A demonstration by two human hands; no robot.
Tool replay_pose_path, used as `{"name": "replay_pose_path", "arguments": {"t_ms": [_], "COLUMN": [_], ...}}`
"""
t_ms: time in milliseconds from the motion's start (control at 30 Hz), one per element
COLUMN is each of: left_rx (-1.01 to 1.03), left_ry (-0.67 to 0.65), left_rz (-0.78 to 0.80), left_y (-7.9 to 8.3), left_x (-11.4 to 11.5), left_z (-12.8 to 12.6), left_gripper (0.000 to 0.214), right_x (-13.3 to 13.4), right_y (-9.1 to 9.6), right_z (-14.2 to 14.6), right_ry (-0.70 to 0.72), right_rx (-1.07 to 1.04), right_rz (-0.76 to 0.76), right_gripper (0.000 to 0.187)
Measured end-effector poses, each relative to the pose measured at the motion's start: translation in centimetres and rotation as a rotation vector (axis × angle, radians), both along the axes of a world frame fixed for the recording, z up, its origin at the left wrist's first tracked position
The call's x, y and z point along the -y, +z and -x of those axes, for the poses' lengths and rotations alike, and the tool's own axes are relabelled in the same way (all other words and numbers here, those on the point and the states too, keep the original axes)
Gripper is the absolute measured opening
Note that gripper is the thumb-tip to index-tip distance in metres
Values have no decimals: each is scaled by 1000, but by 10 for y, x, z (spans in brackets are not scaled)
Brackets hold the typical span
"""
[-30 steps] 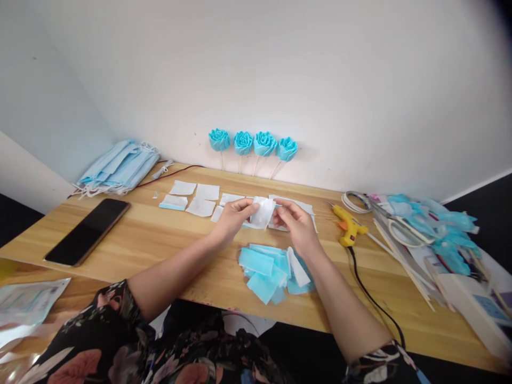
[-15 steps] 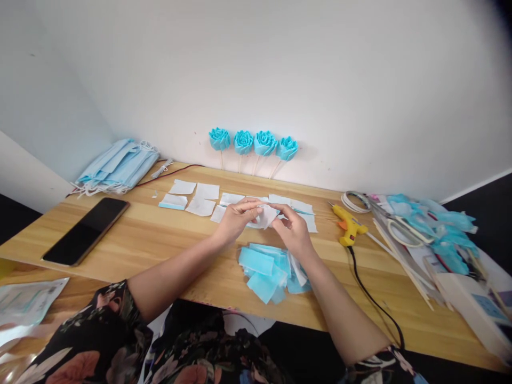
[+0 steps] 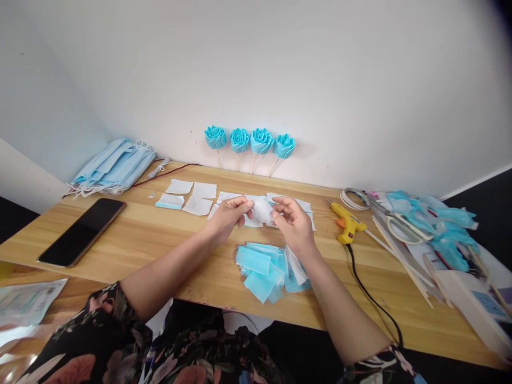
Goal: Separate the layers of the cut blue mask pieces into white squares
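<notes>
My left hand [image 3: 227,217] and my right hand [image 3: 293,224] both pinch a small white piece of mask fabric [image 3: 261,210], held just above the wooden table [image 3: 160,240]. Under my right wrist lies a pile of cut blue fabric pieces [image 3: 267,268]. Behind my hands, several white cut pieces [image 3: 192,196] are laid out in a row on the table.
Several blue fabric roses on sticks [image 3: 250,141] lean on the wall. A stack of blue face masks [image 3: 113,166] and a black phone [image 3: 83,231] lie at left. At right are a yellow glue gun [image 3: 346,223] with its cord, scissors [image 3: 394,224], wooden sticks and blue scraps.
The white piece has been crumpled smaller between my fingers; both hands stay in nearly the same place above the table.
</notes>
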State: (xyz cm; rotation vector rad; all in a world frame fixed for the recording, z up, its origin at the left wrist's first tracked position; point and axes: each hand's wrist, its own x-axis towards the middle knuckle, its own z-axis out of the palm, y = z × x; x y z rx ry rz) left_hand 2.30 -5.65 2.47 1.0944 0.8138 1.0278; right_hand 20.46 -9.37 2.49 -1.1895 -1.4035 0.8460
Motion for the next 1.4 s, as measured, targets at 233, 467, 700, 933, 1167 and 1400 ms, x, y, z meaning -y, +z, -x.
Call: {"name": "replay_pose_path", "arguments": {"t_ms": [233,467,700,933,1167,1400], "left_rx": [111,107,125,135,54,-73], "left_ry": [-106,-44,-40,-79,18,95], "left_rz": [100,103,111,109,-11,-94], "left_y": [5,8,10,8,6,6], "left_x": [1,2,2,4,6,6], "left_z": [-1,-2,-3,-5,-8,-8], "left_gripper": [32,24,28,34,38,25], "right_x": [0,0,3,3,-1,1], "right_y": [0,1,7,4,-4,-4], "right_z": [1,-1,-2,-3,0,2], "right_ry": [19,5,41,56,-43,-33], "right_rx": [-49,-33,-46,110,205,222], "right_rz": [6,7,-23,33,-25,-2], "right_gripper": [32,30,35,53,36,25]}}
